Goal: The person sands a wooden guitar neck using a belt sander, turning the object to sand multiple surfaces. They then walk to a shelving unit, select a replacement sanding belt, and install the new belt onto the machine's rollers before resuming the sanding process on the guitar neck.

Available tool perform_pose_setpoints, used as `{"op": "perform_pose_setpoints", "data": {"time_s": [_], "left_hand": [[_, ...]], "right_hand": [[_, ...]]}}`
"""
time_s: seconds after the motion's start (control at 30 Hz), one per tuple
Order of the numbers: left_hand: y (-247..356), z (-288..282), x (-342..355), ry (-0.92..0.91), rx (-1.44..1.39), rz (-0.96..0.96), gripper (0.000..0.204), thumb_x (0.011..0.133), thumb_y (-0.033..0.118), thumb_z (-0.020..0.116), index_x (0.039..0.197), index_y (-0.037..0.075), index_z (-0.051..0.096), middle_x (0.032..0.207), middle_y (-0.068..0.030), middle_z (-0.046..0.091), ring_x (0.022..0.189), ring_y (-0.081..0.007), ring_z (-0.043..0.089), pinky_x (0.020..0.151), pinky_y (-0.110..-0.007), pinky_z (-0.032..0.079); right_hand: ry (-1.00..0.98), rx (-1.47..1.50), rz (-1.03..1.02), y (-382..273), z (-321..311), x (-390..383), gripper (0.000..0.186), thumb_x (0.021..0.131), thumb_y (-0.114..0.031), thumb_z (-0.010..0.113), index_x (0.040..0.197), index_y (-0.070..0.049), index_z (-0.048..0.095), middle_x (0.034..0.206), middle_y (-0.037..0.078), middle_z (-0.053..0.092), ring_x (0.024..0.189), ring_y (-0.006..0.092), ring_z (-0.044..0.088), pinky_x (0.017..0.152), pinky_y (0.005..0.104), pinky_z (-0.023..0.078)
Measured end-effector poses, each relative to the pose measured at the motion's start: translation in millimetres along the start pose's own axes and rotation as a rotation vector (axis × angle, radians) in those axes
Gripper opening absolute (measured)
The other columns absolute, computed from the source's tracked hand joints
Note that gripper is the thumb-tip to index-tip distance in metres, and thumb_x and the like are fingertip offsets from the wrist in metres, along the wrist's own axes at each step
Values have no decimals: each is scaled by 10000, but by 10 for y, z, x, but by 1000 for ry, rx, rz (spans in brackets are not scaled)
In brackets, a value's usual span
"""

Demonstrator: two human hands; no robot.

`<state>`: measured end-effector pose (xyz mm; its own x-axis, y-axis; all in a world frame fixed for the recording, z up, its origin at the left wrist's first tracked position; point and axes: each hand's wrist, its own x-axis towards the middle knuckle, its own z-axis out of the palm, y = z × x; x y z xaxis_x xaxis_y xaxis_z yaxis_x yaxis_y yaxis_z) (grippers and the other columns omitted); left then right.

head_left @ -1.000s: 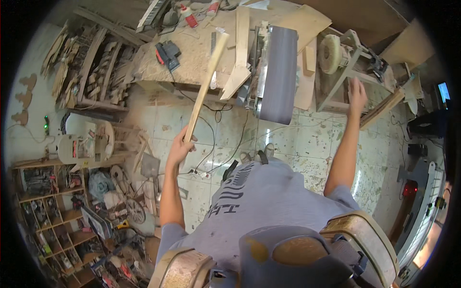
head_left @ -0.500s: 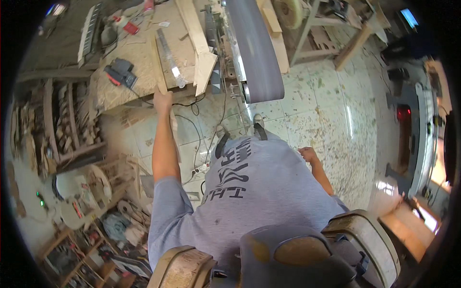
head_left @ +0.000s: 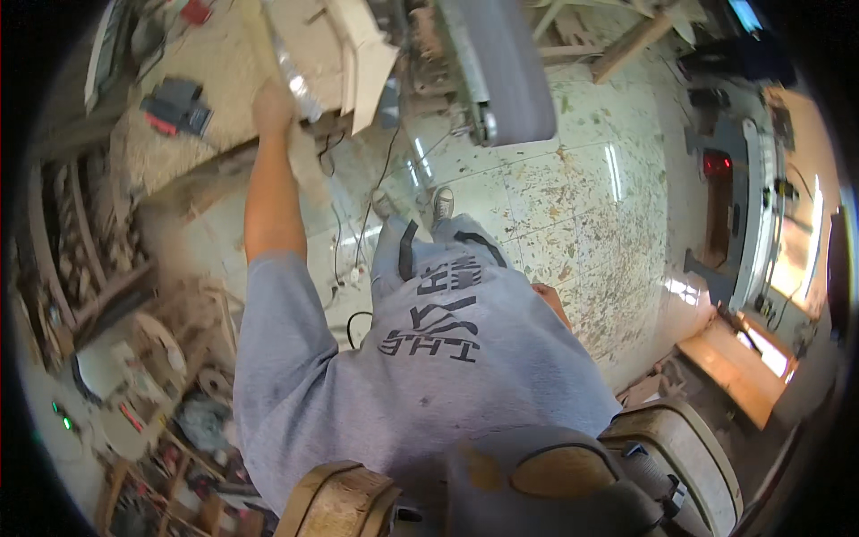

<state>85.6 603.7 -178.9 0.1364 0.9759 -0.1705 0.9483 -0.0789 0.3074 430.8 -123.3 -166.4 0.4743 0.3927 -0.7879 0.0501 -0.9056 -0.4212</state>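
Observation:
Blurred by motion, my left hand (head_left: 273, 109) is closed on a long, thin wooden strip (head_left: 263, 45) at the edge of the workbench (head_left: 210, 76). A silvery strip, perhaps a ruler, (head_left: 300, 87) lies just right of it, and a wider pale board (head_left: 362, 55) lies farther right. A black and red power tool (head_left: 174, 107) sits on the bench to the left. My right hand (head_left: 543, 291) is down at my side, mostly hidden by my body, and its fingers are unclear.
A large belt sander (head_left: 506, 76) juts out right of the bench. A rack of wood offcuts (head_left: 76, 242) stands at left. Cables (head_left: 335, 251) run over the tiled floor (head_left: 582, 224) near my feet. A grey machine with a red light (head_left: 716, 164) is at the right.
My left hand has moved up to the bench with the wooden strip. My right hand has dropped from beside the stand to my side. The view has shifted, raising the bench in the frame.

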Motion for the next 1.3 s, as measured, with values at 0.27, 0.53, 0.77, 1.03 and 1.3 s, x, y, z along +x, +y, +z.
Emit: {"op": "perform_pose_setpoints", "data": {"time_s": [0.27,0.53,0.77,1.03,1.3], "left_hand": [[-711,-406,-1863,444,-412,-155,670,837,370,670,1359,-32,546,1267,-267,618,1205,-396,572,1023,-444,437],[-1387,769,-5502,266,-244,-844,669,831,301,714,1330,-98,516,1152,-326,630,1084,-466,606,936,-481,479],[-630,1344,-7078,40,-284,-1140,824,808,372,706,1437,-75,416,1235,-403,533,1158,-500,549,1020,-488,443],[-425,948,-6928,129,-327,-1011,807,846,341,728,1486,-4,379,1271,-362,524,1195,-484,527,1029,-475,430],[-716,777,-6898,93,-410,-942,824,847,324,721,1507,-4,353,1431,-328,452,1296,-433,484,1094,-473,386]], "right_hand": [[-223,-81,-42,15,-439,331,197,905,-154,605,995,-24,723,832,39,699,746,138,630,708,286,510],[-242,-103,-199,-236,-1089,1308,174,923,-120,622,1044,-31,711,869,23,679,788,119,627,693,271,512],[-381,-279,-182,-519,-1085,1618,181,929,-161,577,1031,-70,697,879,5,668,746,116,644,596,233,441],[-467,-303,-291,-723,-924,2004,186,920,-131,596,1039,-34,702,911,36,682,791,123,638,694,273,512],[-346,-306,-331,-437,-732,2367,202,875,-77,574,1001,-70,732,877,43,702,721,127,637,622,267,495]]}}
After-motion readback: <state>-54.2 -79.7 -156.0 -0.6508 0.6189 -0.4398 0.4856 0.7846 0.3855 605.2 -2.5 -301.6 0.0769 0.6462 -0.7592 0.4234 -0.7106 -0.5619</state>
